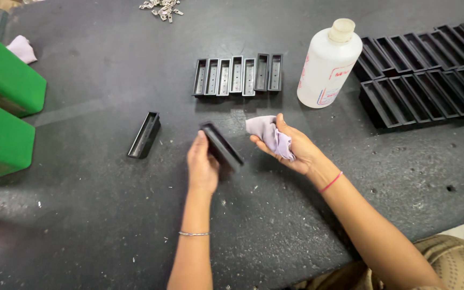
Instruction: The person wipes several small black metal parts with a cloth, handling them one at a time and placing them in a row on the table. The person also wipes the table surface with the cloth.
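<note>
Bare forearms, thin silver bangle on left wrist, red thread band on right wrist, olive patterned clothing

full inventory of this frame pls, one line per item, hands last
held tray: 1, black, in left hand, table centre
loose tray: 1, black, lying left of centre
tray row: 7, black, side by side, upper centre
tray stack: many, black, right edge
bottle: 1, white, upright beside stack
cloth: 1, lilac, in right hand
second cloth: 1, pale pink, far left
bins: 2, green, left edge
metal bits: small pile, silver, top
table: 1, dark grey
left hand: grips tray
right hand: grips cloth
</note>
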